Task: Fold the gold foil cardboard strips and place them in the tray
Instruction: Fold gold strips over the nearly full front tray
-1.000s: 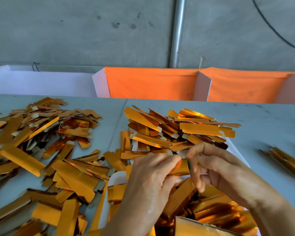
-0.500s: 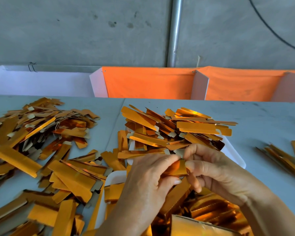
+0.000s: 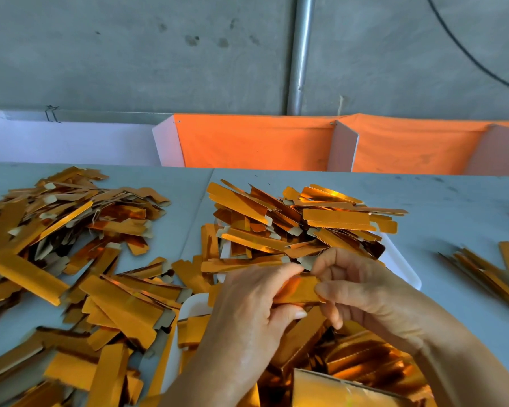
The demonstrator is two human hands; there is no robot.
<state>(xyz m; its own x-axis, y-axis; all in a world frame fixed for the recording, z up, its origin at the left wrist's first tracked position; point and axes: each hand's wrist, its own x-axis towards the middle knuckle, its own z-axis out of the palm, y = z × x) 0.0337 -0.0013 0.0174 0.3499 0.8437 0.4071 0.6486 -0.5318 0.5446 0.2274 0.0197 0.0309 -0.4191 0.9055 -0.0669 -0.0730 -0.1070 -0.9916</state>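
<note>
Both the left hand and the right hand pinch one gold foil strip between curled fingers, held over the white tray, whose heaped strips lie just beyond the fingers, with loose strips on the table to their left.

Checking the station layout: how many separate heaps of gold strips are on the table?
4: left pile, centre pile over the white tray, near heap under the hands, right-edge bundle. Edges overlap; some may be hidden.
</note>
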